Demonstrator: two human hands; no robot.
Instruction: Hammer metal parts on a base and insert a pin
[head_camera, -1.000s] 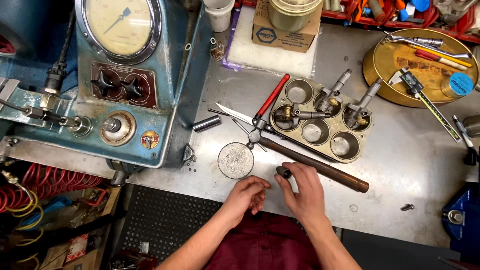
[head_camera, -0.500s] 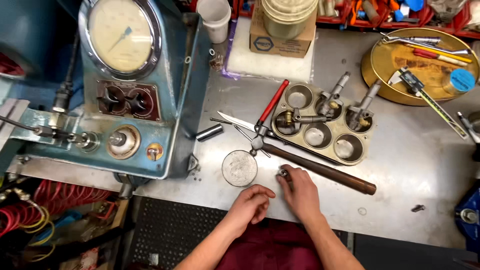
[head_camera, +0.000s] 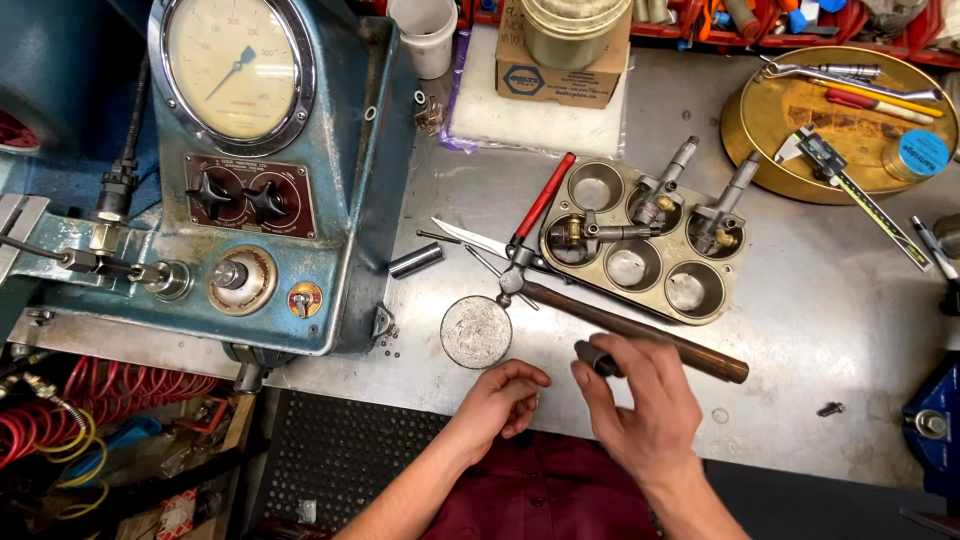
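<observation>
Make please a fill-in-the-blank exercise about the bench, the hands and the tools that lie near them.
1. The right hand holds a small dark cylindrical part between its ____.
2. The left hand lies just below the round metal ____.
3. The muffin tin has ____ cups.
4. The hammer with the brown handle lies across the metal bench, and the other tool beside it has a ____ handle.

Missing words: fingertips; disc; six; red
</observation>
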